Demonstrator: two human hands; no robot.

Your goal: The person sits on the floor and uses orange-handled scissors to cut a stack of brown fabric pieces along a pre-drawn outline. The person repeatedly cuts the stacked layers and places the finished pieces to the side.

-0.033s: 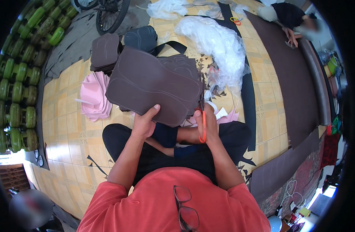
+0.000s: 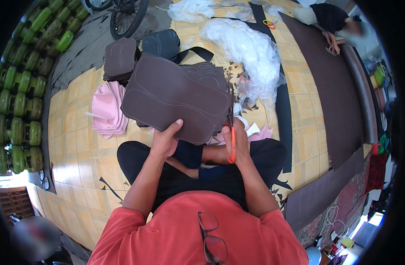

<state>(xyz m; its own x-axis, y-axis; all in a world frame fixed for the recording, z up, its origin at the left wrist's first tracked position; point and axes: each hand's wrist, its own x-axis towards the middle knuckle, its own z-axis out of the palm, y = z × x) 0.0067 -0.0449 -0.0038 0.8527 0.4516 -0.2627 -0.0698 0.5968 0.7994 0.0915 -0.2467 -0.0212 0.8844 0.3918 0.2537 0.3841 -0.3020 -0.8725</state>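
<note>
Left hand [image 2: 166, 140]: pinches the sheet [image 2: 176, 99] at its near edge, my thumb on top.
Right hand [image 2: 239, 134]: grips the scissors [image 2: 232, 143], blades at the sheet's right edge; contact I can't tell.
Sheet: held above my crossed legs.
Change: none I can see, so the cutting looks no further along.

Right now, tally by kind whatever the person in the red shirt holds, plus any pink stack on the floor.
Brown line-marked sheet, in the left hand: 1
Orange-handled scissors, in the right hand: 1 pair
Pink stack, on the tiled floor: 1
Total: 3
</note>
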